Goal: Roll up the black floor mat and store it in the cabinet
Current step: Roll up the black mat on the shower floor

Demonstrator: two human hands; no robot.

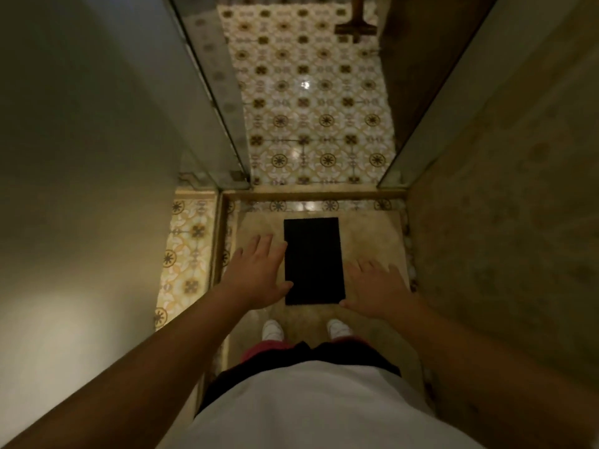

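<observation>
1. The left hand [259, 270] was spread flat, palm down, fingers apart, gripping nothing. In the view it sat at the mat's left edge, its thumb overlapping the near left side; whether it touched the mat could not be told.
2. The right hand [377, 286] was likewise splayed and empty, palm down, beside the mat's near right corner, its thumb pointing toward that corner. Contact could not be told here either.
3. The mat [312, 260], black and rectangular, lay flat and unrolled on the floor between the two hands, its long side running away from the person.
4. It rested on a plain beige slab [256, 222], set within a raised border, just ahead of two white shoes [273, 330].
5. Both bare forearms reached forward and down from a torso in a white shirt [311, 406] over dark clothing.
6. Past the slab's far border, patterned tile [311, 124] in white, tan and brown stretched away, with glints of light on it.
7. Plain walls [81, 157] rose on either side, framing a narrow passage; a strip of the same tile showed left of the slab.
</observation>
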